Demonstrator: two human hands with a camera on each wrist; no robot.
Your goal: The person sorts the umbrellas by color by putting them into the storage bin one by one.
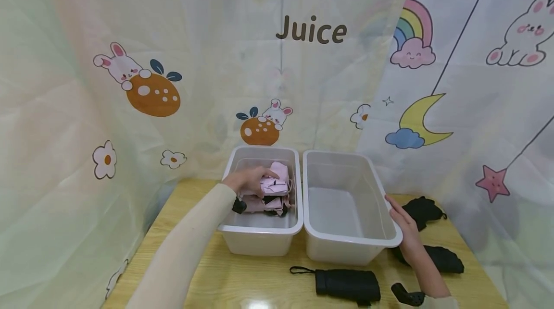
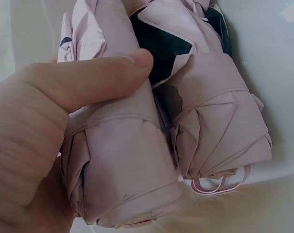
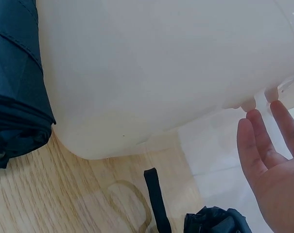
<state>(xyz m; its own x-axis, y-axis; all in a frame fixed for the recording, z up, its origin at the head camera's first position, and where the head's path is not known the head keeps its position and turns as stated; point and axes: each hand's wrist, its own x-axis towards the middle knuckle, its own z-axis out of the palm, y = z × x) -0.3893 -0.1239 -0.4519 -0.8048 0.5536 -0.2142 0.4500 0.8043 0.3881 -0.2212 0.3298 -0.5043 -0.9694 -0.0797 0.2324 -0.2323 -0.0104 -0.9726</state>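
Observation:
Inside the left white bin [image 1: 261,229], my left hand [image 1: 251,180] grips a folded pink umbrella [image 2: 132,170], its thumb laid across the fabric. Beside it lies another rolled pink umbrella [image 2: 219,116] with dark patches and a thin pink wrist loop; the lower part of the pile is partly hidden. My right hand [image 1: 407,227] touches the outer right side of the right white bin [image 1: 352,239]. In the right wrist view that hand's fingers [image 3: 253,141] are fairly straight, with the tips at the bin's wall.
A folded black umbrella [image 1: 348,285] with a wrist loop lies in front of the right bin. Two more black bundles, one farther back [image 1: 421,210] and one nearer [image 1: 446,259], lie on the wooden table [image 1: 203,275] right of it. A printed curtain [image 1: 216,83] hangs behind.

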